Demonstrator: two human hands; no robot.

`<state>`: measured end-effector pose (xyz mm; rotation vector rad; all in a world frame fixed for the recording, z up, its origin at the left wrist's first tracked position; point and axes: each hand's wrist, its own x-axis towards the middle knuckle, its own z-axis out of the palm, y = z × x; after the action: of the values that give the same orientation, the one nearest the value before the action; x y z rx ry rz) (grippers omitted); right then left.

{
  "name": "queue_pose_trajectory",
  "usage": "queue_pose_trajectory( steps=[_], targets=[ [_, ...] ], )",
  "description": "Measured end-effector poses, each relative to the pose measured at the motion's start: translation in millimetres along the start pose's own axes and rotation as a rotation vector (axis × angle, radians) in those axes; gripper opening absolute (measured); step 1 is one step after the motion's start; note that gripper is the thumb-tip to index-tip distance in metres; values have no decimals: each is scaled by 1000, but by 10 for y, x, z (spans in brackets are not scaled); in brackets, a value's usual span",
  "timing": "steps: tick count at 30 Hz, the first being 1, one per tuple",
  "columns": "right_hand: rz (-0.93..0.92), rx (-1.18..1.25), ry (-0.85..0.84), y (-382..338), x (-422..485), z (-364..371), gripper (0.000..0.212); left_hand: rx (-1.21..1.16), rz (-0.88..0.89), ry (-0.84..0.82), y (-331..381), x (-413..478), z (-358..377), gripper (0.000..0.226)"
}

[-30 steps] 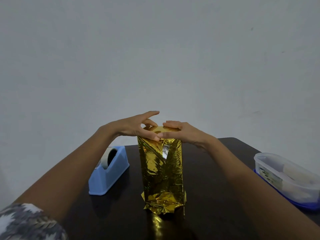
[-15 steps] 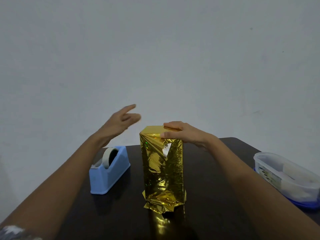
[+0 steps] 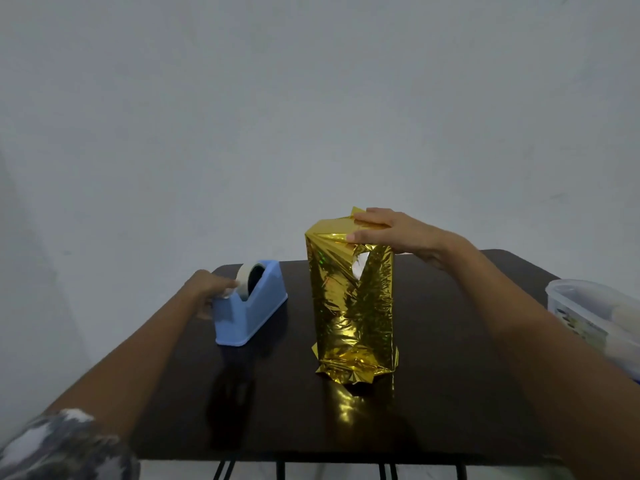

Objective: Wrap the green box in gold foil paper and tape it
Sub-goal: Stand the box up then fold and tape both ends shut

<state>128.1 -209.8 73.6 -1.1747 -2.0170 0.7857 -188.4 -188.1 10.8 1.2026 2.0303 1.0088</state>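
Grey bare wall fills the upper half of my view, and below it stands the dark brown bench (image 3: 450, 410) on thin black legs. At far left my patterned sleeve (image 3: 62, 445) leads up the arm to my left hand (image 3: 211, 289), which sits at the front end of the light blue plastic tape dispenser (image 3: 249, 313). Its fingers curl in toward the loose end of the white roll of tape (image 3: 242, 277) by the cutter, but blur hides whether they have pinched it, so I cannot tell. Near the dispenser and apart from it, the green box stands upright mid-bench, wholly hidden under crinkled gold foil paper (image 3: 353, 306). The sides look wrapped and the bottom end is crumpled against the bench, while a small white patch shows at the front fold near the top. My right hand (image 3: 391, 230) lies flat on the top, fingers nearly straight and thumb against the upper front edge, pressing the folded flap down. I judge the wrapping nearly done, with a strip yet to be torn and stuck over that flap. At far right sits a clear plastic lidded container (image 3: 585, 317).
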Motion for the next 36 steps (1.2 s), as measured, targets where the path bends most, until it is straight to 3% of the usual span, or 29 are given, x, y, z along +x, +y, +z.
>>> queue_pose_trajectory(
  steps=[6, 12, 14, 16, 27, 36],
  targets=[
    [-17, -9, 7, -6, -11, -12, 61, -176, -147, -135, 76, 148, -114, 18],
    [1, 17, 7, -5, -12, -3, 71, -280, -185, -162, 43, 186, -155, 32],
    [4, 17, 13, -5, -18, 4, 71, -322, -185, -168, 25, 145, -158, 19],
    [9, 3, 20, -7, -31, 3, 70, -394, -164, -154, -4, 122, -157, 8],
    [22, -5, 7, -89, -90, 12, 67, -835, -34, 3, -468, 145, -33, 8],
    [56, -19, 16, -82, -106, 25, 61, -995, -2, 27, -747, 83, 231, 6]
  ],
)
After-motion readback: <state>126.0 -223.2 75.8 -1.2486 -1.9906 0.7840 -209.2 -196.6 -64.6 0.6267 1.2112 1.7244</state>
